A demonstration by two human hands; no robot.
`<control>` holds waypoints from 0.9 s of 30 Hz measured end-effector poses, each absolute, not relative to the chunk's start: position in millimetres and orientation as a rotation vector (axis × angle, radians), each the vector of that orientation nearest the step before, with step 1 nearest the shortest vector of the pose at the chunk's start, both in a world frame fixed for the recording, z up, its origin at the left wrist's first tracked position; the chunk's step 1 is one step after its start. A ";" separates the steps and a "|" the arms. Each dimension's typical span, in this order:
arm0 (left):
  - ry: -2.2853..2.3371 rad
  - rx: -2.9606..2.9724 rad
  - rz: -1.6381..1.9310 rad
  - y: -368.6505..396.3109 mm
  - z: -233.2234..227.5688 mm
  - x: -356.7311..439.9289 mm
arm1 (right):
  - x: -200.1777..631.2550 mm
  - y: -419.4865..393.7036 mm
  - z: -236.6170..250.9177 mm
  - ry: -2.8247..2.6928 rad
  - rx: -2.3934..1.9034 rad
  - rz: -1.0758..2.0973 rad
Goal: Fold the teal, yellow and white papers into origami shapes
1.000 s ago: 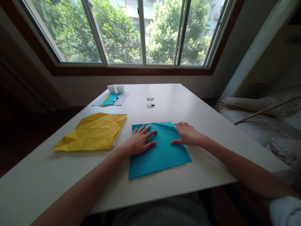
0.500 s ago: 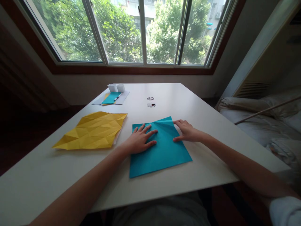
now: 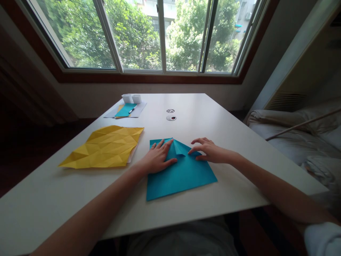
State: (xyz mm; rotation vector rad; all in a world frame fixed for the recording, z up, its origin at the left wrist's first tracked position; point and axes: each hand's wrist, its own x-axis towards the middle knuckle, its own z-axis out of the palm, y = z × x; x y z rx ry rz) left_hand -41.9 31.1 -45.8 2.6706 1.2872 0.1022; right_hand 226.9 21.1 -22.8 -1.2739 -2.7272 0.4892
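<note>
The teal paper sheet (image 3: 183,174) is lying flat on the white desk (image 3: 213,113), near its front edge. Its far right corner, flat half a second ago, is now being folded inward by the right hand (image 3: 206,151), fingers pinching the flap. The left hand (image 3: 157,160) is pressing open-palmed on the sheet's left part. The creased yellow paper (image 3: 103,146) is sitting unmoved to the left.

Creased sheet (image 3: 102,147) left of flat sheet (image 3: 183,176)

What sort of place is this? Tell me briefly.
Probably a room in a home or a small studio: a white table under a wide window facing trees, bedding alongside, and folded teal paper and yellow paper.
</note>
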 end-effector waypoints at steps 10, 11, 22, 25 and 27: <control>1.257 2.713 0.017 31.9 -43.4 -41.5 | 230.5 23.3 -21.7 -2.728 -1.246 0.459; 1.258 2.713 0.016 32.0 -43.6 -41.6 | 231.0 23.7 -20.8 -2.721 -1.244 0.455; 1.264 2.708 0.015 32.9 -47.1 -42.3 | 239.6 41.0 -33.2 -2.618 -1.228 0.366; 1.258 2.713 0.020 32.3 -46.3 -42.1 | 240.9 43.5 -35.5 -2.605 -1.202 0.351; 1.254 2.713 0.018 31.4 -44.9 -41.9 | 242.0 45.3 -36.8 -2.595 -1.192 0.364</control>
